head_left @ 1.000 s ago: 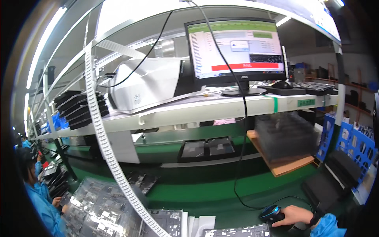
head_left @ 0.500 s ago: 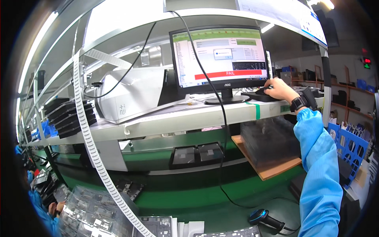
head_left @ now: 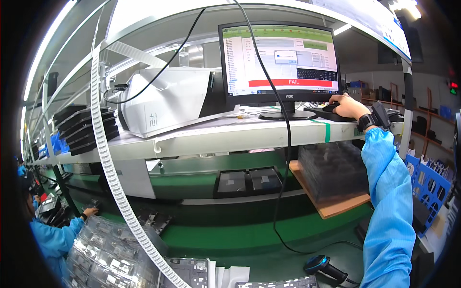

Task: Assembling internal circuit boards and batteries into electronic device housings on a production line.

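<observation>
Right of centre in the upper half of the frame, the right hand [head_left: 349,106] is curled over a dark mouse [head_left: 329,107], grasping it from above with the fingers pointing left. The mouse sits on a flat dark slab [head_left: 314,114] on the pale shelf [head_left: 230,138], just right of the monitor's stand [head_left: 287,114]. Its exposed end pokes out to the left, beyond the fingertips; the rest is covered, so its long axis looks roughly left to right, but I cannot tell the exact angle. The left hand is out of view, and I cannot tell its state. The blue sleeve [head_left: 388,192] of the right arm rises from the lower right. Above the mouse, the monitor [head_left: 281,57] shows a small dialog box over a red band. At lower right, a dark handheld scanner [head_left: 331,271] lies on the green bench [head_left: 230,230], its blue-lit head toward the upper left and its handle slanting down to the right. A co-worker's blue sleeve [head_left: 55,237] shows at lower left.
</observation>
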`<act>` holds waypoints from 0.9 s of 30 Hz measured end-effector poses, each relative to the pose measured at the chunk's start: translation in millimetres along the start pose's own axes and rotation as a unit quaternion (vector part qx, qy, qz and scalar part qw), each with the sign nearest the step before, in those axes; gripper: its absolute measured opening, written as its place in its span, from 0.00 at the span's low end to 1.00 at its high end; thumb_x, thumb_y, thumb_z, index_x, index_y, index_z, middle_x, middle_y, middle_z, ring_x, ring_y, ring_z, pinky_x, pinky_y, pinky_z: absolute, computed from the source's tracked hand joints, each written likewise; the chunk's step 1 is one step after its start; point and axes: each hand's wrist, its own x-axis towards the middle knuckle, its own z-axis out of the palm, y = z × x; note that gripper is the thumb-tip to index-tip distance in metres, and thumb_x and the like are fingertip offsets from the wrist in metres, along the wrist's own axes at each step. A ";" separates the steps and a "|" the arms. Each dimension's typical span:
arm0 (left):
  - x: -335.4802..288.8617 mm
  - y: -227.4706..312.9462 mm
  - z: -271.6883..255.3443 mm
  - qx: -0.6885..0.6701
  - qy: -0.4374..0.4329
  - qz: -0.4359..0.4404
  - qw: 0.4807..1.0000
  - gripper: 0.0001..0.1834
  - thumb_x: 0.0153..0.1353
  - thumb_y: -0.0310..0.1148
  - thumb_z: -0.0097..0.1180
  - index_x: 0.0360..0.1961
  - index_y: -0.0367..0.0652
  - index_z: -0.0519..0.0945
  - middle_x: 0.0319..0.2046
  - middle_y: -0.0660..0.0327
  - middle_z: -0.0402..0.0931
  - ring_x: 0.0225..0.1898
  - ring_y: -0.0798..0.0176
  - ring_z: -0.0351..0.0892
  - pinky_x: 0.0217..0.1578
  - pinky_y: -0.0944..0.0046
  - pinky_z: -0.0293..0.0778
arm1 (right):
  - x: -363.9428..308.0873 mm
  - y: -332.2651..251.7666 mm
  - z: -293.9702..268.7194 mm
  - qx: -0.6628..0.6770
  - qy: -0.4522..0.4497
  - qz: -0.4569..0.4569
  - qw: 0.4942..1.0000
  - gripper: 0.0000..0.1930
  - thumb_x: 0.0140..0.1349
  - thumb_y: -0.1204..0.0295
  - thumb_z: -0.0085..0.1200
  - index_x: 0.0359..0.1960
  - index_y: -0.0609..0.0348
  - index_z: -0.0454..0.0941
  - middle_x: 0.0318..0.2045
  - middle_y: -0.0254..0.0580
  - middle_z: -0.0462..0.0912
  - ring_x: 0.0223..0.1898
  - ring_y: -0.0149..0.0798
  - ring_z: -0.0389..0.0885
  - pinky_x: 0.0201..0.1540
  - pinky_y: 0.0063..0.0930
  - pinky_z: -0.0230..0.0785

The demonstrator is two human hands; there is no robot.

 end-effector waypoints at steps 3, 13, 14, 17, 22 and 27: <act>-2.5 -3.2 1.9 0.004 -0.021 0.005 1.000 0.26 0.71 0.41 0.53 0.62 0.35 0.67 0.38 0.56 0.81 0.37 0.64 0.80 0.40 0.67 0.75 | 1.0 -10.8 0.0 0.024 0.007 0.020 0.999 0.21 0.57 0.69 0.52 0.53 0.48 0.82 0.57 0.60 0.76 0.63 0.56 0.71 0.66 0.42 0.64; -5.4 -22.5 -19.1 -0.140 -0.013 -0.064 0.988 0.17 0.73 0.38 0.52 0.54 0.35 0.73 0.35 0.58 0.80 0.33 0.64 0.79 0.36 0.66 0.74 | -241.3 -68.3 -6.7 0.238 0.064 -0.199 0.949 0.06 0.52 0.76 0.59 0.22 0.66 0.77 0.20 0.46 0.78 0.23 0.45 0.78 0.27 0.36 0.66; -7.3 -27.6 -13.3 -0.158 0.006 -0.059 0.986 0.17 0.73 0.38 0.52 0.54 0.35 0.73 0.35 0.58 0.80 0.33 0.64 0.79 0.36 0.66 0.74 | -277.9 -72.9 4.6 0.205 -0.004 -0.205 0.957 0.08 0.50 0.73 0.64 0.23 0.65 0.79 0.21 0.46 0.79 0.20 0.43 0.77 0.25 0.34 0.67; 33.9 -12.3 -9.4 -0.275 -0.078 -0.061 0.956 0.29 0.73 0.45 0.41 0.60 0.26 0.70 0.25 0.62 0.73 0.26 0.66 0.74 0.32 0.64 0.73 | -385.3 -41.4 55.5 0.200 -0.216 -0.015 0.956 0.29 0.47 0.49 0.73 0.36 0.66 0.85 0.29 0.51 0.85 0.33 0.49 0.87 0.39 0.36 0.79; 52.5 6.4 1.0 -0.178 -0.096 -0.028 0.979 0.34 0.75 0.48 0.37 0.64 0.24 0.65 0.25 0.65 0.67 0.26 0.68 0.66 0.30 0.64 0.68 | -417.6 -33.9 132.4 0.328 -0.437 0.074 0.834 0.22 0.52 0.65 0.69 0.43 0.69 0.80 0.27 0.45 0.83 0.27 0.38 0.83 0.33 0.31 0.76; 68.5 22.2 0.6 -0.215 -0.133 -0.051 0.966 0.40 0.77 0.53 0.24 0.71 0.21 0.53 0.30 0.63 0.63 0.29 0.67 0.62 0.34 0.63 0.67 | -403.9 -46.0 141.8 0.426 -0.485 0.189 0.740 0.15 0.52 0.80 0.62 0.44 0.65 0.78 0.23 0.36 0.80 0.20 0.26 0.77 0.19 0.23 0.68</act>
